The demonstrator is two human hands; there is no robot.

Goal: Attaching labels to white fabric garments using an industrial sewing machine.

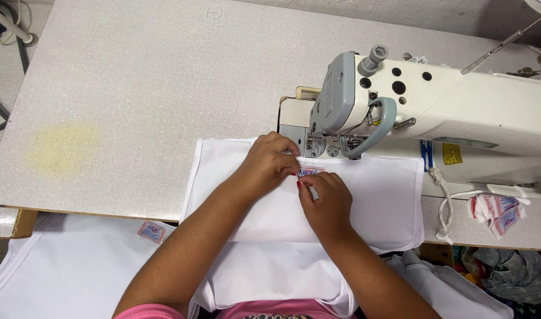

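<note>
A white garment point(377, 195) lies folded on the table in front of the white sewing machine point(453, 112). A small woven label point(309, 172) with red and blue print sits on the fabric's upper edge, just before the needle area point(332, 147). My left hand point(264, 165) pinches the label's left end and presses the cloth. My right hand point(326, 201) holds the label's lower right side with its fingertips. Both hands meet at the label.
A grey speckled table point(134, 88) carries a yellowish stain at the left. More white garments point(75, 266) hang below the front edge, one with a label point(152, 231). A pile of spare labels point(498, 212) lies right of the machine, with blue snips point(427, 155) nearby.
</note>
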